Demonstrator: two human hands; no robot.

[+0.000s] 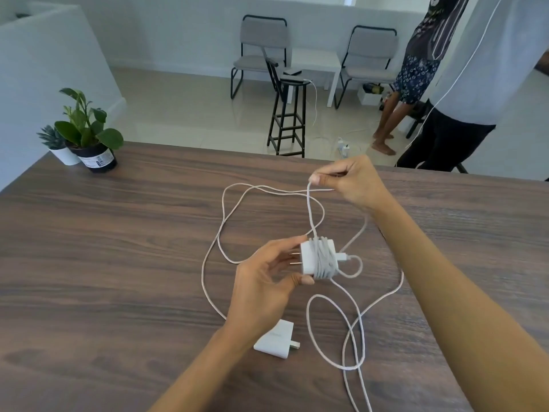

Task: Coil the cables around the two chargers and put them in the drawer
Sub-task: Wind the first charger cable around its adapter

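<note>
- Wooden table (118, 233) fills the view, no drawer visible.
- Left hand (264, 281) grips a charger (309, 260), several turns wound.
- Second charger (274, 340) lies bare nearby, its coiling not begun.
- Right hand (347, 179) pinches loose cable (310, 209), plenty left.

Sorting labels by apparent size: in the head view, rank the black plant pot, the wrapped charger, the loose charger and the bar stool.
1. Bar stool
2. Black plant pot
3. Wrapped charger and loose charger: alike, so unranked.
</note>
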